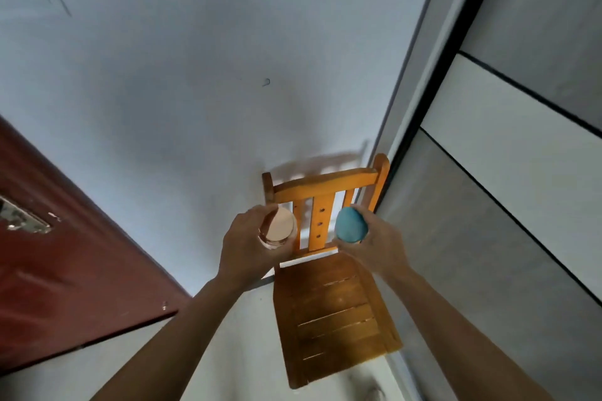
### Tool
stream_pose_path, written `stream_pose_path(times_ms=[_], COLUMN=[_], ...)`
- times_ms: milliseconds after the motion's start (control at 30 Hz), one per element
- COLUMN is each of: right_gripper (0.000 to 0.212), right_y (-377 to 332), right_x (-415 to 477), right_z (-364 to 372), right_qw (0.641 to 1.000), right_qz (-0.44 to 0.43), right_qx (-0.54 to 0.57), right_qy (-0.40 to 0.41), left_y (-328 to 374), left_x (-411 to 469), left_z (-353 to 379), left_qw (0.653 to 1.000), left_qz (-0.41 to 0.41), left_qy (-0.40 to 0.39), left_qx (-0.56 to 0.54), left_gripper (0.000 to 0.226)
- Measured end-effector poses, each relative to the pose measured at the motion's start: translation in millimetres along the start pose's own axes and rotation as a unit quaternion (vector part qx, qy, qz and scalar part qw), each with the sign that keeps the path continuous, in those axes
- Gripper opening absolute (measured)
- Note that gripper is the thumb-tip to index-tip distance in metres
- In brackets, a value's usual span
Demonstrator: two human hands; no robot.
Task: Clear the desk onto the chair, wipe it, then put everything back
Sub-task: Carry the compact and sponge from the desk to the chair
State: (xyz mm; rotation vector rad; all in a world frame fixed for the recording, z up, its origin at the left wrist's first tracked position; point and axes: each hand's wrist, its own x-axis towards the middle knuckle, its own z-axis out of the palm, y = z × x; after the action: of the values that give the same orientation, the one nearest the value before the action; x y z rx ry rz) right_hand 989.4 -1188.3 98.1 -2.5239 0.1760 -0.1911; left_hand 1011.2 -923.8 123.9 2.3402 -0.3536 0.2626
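Both arms reach forward at the centre of the frame, each carrying one thing toward the chair (329,312). The left hand (247,247) is wrapped around a jar (280,228) with a pale round lid, fingers curled over its side and the thumb near the lid's edge; the lid faces the camera, so the jar is tipped. The right hand (374,244) cups a blue ball (351,225), fingers closed under and behind it, so most of the rounded blue surface shows left of the palm.

Both things are held in front of the chair's slatted back, above the rear of the seat, apart from each other with a slat showing between them. Neither touches the chair. The seat below, at lower centre, is bare wood.

Judging by the bare seat, this looks like the clearing stage, with two things taken per trip to save walking. The ball will likely roll on the flat slats, so it wants a spot against the backrest or beside the jar. The jar should go down upright.

The table is not in view. A red-brown door (65,270) fills the left edge; grey panels run down the right.
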Motion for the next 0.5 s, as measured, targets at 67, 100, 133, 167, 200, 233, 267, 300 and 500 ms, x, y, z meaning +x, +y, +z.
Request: stream_pose_path(times_ms=[67,100,133,167,200,233,267,300,500], right_gripper=[0.087,0.087,0.087,0.088,0.089,0.09,0.091,0.091,0.085], right_y=[14,20,25,31,36,40,44,48,74], right_x=[18,26,34,42,51,58,65,70,89], right_z=[-1,-3,-4,-5,-6,-6,-5,-3,43], right_qw=[1.0,0.999,0.998,0.997,0.995,0.993,0.992,0.991,0.99], right_qz=[-0.01,-0.014,-0.023,-0.036,-0.048,-0.058,-0.063,-0.064,-0.073], right_qx=[0.003,0.003,0.0,-0.002,-0.005,-0.01,-0.013,-0.013,-0.004], right_qy=[-0.021,-0.035,-0.051,-0.068,-0.085,-0.099,-0.108,-0.114,-0.121], left_y=[8,12,16,20,24,26,26,24,-17], left_x=[3,5,6,8,10,12,15,17,22], left_z=[13,19,24,29,33,38,43,49,95], left_qw=[0.999,0.999,0.998,0.997,0.996,0.995,0.995,0.994,0.993], left_qz=[-0.026,-0.039,-0.052,-0.063,-0.07,-0.074,-0.076,-0.079,-0.088], left_qy=[0.005,0.012,0.019,0.022,0.023,0.022,0.021,0.017,-0.015], left_qx=[0.021,0.032,0.041,0.048,0.054,0.06,0.065,0.068,0.08], left_gripper=[0.073,0.073,0.073,0.073,0.073,0.072,0.073,0.073,0.074])
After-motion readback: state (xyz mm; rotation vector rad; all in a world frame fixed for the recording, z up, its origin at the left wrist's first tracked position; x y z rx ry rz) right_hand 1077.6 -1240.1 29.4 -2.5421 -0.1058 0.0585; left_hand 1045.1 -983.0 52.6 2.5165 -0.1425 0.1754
